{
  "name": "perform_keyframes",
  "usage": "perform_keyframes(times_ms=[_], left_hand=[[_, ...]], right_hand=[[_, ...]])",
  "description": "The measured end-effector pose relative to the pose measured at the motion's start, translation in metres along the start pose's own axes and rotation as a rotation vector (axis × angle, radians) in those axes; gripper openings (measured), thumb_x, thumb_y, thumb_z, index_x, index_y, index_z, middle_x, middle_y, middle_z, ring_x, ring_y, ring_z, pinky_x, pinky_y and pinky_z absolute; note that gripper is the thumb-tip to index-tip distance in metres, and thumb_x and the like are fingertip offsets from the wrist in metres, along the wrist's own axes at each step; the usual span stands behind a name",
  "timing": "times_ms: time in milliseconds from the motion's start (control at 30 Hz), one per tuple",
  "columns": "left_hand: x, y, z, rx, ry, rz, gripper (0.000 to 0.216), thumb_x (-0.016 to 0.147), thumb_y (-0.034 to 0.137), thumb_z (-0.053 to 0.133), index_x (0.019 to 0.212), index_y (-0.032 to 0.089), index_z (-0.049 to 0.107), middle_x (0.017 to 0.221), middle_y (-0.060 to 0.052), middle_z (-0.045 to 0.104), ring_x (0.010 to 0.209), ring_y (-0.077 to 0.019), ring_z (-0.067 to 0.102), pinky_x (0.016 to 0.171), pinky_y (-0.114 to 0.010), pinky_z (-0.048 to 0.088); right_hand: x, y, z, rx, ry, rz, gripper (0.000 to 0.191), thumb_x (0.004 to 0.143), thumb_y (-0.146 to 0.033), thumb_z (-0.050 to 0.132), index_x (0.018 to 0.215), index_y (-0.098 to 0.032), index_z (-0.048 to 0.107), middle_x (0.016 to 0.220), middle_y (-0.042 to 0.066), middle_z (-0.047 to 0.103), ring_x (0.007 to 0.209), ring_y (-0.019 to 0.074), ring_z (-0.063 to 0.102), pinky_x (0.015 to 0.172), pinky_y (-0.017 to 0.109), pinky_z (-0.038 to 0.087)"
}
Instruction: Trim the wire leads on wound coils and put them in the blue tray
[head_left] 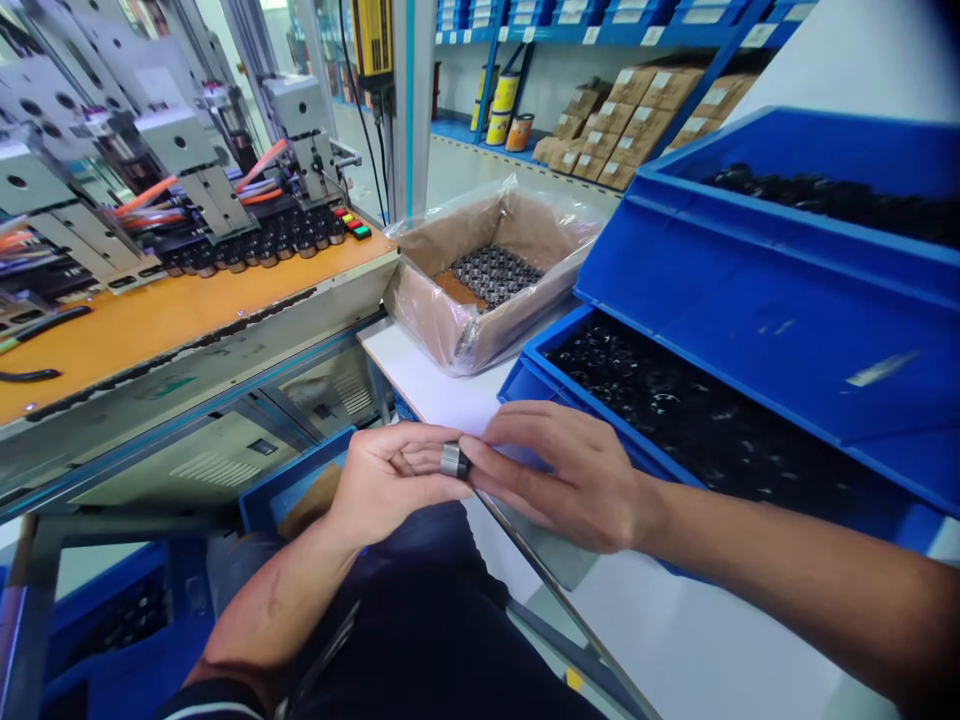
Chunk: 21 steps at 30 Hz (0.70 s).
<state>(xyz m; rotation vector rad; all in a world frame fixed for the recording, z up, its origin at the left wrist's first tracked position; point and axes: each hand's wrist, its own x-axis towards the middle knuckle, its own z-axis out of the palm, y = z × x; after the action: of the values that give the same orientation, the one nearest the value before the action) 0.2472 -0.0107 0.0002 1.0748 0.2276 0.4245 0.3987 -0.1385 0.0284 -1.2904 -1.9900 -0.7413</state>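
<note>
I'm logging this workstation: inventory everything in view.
Small part: one, silver and black, centre
Table: one, white, right
Lined carton: one, brown, centre
Carton parts: many, dark, inside
Stacked bins: two, blue, right
Bin pieces: many, black, inside
Worktop: one, orange, left
Machinery: several, grey, left
Rowed parts: many, dark, worktop
Tool handles: two, mostly black, left
Shelf boxes: many, brown, background
Tubs: several, yellow and orange, background
Shelf bins: several, blue, top
Lower bins: several, blue, lower left
Left hand: one, bare, holding part
Right hand: one, bare, holding part

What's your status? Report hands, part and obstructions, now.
Left hand holding gray-and-black cylindrical part. Right hand touching its black end. Nothing visibly in the way.
</note>
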Motion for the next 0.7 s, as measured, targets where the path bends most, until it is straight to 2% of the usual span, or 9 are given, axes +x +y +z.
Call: perform_keyframes(times_ms=[200,433,600,700], left_hand=[[0.001,0.004,0.0,0.005,0.0,-0.024,0.042,0.051,0.005,0.091,0.09,0.016,0.079,0.081,-0.006,0.08,0.072,-0.0192,0.076,0.07,-0.028,0.065],[0.002,0.0,0.004,0.007,0.071,-0.003,0.042,0.049,0.009,0.093,0.087,0.016,0.079,0.081,-0.006,0.08,0.075,-0.0186,0.076,0.073,-0.028,0.064],[0.002,-0.015,0.02,-0.09,0.19,0.064,0.039,0.051,0.012,0.093,0.086,0.019,0.077,0.082,-0.003,0.08,0.076,-0.017,0.076,0.078,-0.03,0.063],[0.001,-0.02,0.028,-0.079,0.226,0.19,0.035,0.057,0.013,0.091,0.087,0.021,0.076,0.087,-0.003,0.08,0.079,-0.0161,0.076,0.078,-0.028,0.063]], right_hand=[[0.002,0.001,-0.002,-0.014,-0.011,-0.087,0.015,0.092,-0.009,0.054,0.101,-0.009,0.065,0.082,0.008,0.064,0.079,0.0171,0.062,0.067,0.03,0.057],[0.001,0.005,-0.001,0.016,-0.007,-0.089,0.017,0.09,-0.01,0.058,0.103,-0.003,0.065,0.084,0.01,0.064,0.078,0.0179,0.061,0.064,0.029,0.056],[0.001,0.004,0.0,-0.027,-0.001,-0.034,0.022,0.09,-0.018,0.063,0.108,-0.004,0.063,0.083,0.01,0.064,0.08,0.0186,0.063,0.065,0.03,0.057],[-0.001,0.001,0.002,-0.02,0.039,-0.005,0.024,0.089,-0.013,0.061,0.11,-0.001,0.061,0.087,0.013,0.065,0.085,0.0214,0.064,0.068,0.033,0.059]])
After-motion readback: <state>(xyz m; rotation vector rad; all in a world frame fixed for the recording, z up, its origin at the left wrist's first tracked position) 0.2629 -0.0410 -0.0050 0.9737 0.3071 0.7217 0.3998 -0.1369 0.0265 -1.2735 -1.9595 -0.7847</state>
